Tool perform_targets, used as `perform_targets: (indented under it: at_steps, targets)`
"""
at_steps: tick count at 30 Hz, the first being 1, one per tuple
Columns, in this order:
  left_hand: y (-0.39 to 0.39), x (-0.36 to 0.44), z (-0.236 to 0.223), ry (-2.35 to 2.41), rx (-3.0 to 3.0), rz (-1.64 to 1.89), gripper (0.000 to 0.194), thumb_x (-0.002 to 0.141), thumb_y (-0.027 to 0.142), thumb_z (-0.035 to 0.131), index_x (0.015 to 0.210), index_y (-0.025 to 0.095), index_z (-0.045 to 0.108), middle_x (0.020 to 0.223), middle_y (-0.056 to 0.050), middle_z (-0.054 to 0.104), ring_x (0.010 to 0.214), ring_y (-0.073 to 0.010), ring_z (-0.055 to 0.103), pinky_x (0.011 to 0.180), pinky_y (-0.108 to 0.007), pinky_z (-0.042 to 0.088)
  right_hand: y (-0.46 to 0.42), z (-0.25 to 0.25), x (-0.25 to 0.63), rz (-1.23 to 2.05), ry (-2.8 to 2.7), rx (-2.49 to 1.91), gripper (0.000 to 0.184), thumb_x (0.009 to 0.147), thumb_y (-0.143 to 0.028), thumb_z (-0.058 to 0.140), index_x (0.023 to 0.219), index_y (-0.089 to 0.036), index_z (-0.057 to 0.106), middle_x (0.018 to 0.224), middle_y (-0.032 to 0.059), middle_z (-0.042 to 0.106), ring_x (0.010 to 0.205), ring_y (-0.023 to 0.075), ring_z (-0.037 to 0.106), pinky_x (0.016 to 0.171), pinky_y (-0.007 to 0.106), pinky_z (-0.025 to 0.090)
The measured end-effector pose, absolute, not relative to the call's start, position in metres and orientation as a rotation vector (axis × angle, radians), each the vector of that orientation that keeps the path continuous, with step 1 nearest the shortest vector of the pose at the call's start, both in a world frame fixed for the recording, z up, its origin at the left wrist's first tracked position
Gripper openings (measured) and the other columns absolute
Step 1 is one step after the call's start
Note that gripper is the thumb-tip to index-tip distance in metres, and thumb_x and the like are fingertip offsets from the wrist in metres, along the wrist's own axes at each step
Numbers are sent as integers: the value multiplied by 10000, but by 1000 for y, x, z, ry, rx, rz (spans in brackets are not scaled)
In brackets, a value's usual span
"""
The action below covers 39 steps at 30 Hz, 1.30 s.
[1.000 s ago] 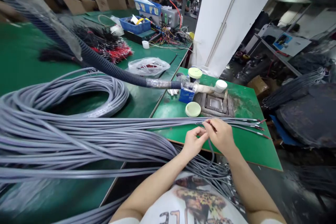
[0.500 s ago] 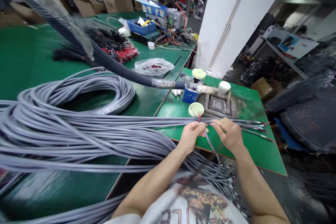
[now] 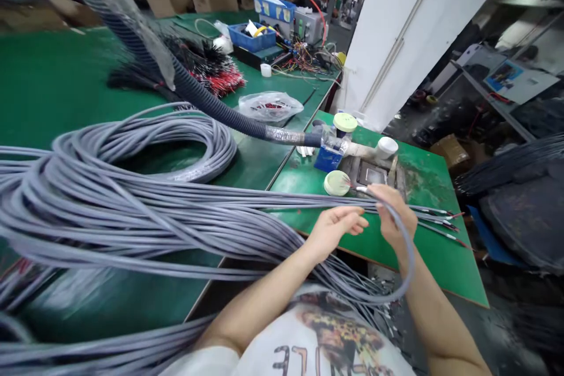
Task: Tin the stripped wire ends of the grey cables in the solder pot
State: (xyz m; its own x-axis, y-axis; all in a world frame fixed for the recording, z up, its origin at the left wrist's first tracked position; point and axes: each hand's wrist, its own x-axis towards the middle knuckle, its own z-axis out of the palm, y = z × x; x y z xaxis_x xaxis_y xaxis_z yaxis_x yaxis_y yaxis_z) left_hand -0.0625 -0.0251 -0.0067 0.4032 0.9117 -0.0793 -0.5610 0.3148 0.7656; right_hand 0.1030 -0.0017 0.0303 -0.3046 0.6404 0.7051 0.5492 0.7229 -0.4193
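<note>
My right hand point(image 3: 394, 215) is shut on a single grey cable point(image 3: 411, 258), which bends in a loop below the wrist. A short light tip of this cable point(image 3: 361, 189) sticks out left of my fingers, near a pale green lid point(image 3: 337, 183). My left hand point(image 3: 335, 230) is a little apart from it, fingers loose, holding nothing and lying just below a long bundle of grey cables point(image 3: 185, 215). The bundle crosses a small green workbench point(image 3: 445, 273). Its stripped ends point(image 3: 436, 214) show red and dark wires at the right.
A large grey cable coil point(image 3: 145, 155) lies on the long green table point(image 3: 57, 82). A corrugated black hose point(image 3: 220, 113) runs to a metal pot fixture point(image 3: 370, 173) beside a blue box point(image 3: 328, 158). Cut red-and-black wires point(image 3: 211, 67) lie behind.
My hands have moved apart, the left one letting go. My right hand has moved up and right, pulling one cable out into a wider loop. The view has shifted slightly.
</note>
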Motion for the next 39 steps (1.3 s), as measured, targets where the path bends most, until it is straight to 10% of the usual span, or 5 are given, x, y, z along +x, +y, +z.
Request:
perform_targets:
  at_steps: [12, 39]
  targets:
    - [-25, -73, -21, 835, 1808, 1055, 241, 880, 327, 542, 988, 199, 715, 889, -57, 730, 802, -171, 624, 764, -270, 457, 63, 44, 108, 111, -2122, -1104, 192, 911, -222, 487, 1051, -225, 619, 1000, 59, 694, 992, 213, 616, 916, 397, 459]
    - [-11, -68, -51, 828, 1759, 1170, 242, 892, 323, 505, 959, 229, 717, 842, -68, 719, 770, -187, 599, 742, -287, 424, 105, 32, 85, 18, -2504, -1052, 221, 909, -272, 475, 1027, -220, 654, 987, 77, 658, 960, 216, 574, 921, 417, 398]
